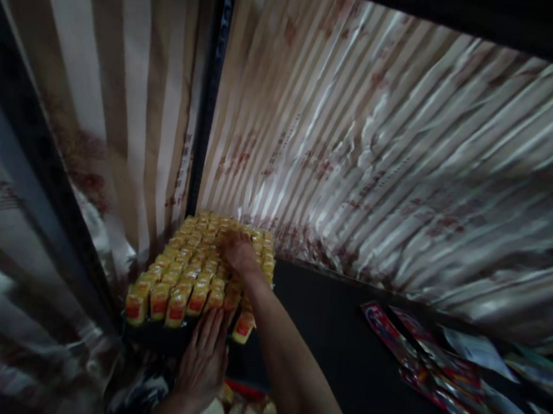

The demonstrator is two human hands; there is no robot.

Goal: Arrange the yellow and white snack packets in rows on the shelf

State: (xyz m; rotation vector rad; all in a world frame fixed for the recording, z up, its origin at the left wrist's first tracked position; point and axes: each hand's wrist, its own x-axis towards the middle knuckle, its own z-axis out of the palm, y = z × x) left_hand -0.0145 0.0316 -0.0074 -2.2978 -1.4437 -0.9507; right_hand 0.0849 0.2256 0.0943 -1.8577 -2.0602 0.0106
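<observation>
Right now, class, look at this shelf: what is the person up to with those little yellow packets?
A person is handling a block of small yellow and red packets standing in rows in the back left corner of a dark shelf. The right hand rests on top of the rows near the back; the left hand lies flat against the front row. Flat packets lie to the right.

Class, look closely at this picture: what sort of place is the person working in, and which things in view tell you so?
Probably a shop shelf. Rows of small yellow packets stand packed under both hands, striped wrapped goods line the back, and flat sachets lie alongside.
</observation>
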